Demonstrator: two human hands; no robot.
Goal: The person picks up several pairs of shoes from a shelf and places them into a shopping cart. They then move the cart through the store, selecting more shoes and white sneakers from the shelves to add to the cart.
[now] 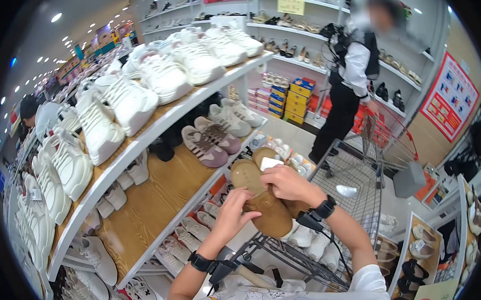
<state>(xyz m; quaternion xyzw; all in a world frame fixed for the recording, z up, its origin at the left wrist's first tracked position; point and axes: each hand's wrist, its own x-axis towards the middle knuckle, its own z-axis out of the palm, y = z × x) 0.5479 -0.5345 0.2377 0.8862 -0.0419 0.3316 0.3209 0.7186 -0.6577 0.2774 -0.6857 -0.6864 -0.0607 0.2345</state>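
A pair of brown closed-toe clogs (267, 217) with tan insoles is over the near end of a shopping cart (369, 198), toes towards me. My left hand (231, 213) grips the left clog at its side, thumb on the upper and fingertips at the opening. Closed in a pinch, my right hand (288, 183) is at the openings between the two clogs. A small white piece (271, 163), like a tag, shows just above its knuckles. I cannot tell what the right fingertips hold. Both wrists wear black bands.
White sneakers (165, 75) line the upper shelf on the left. Mauve and brown sneakers (210, 140) stand on the wooden shelf (162, 199) below. More white shoes (317, 247) sit beneath the cart's near edge. Beyond, a person (345, 86) stands with a hand on a red-handled cart.
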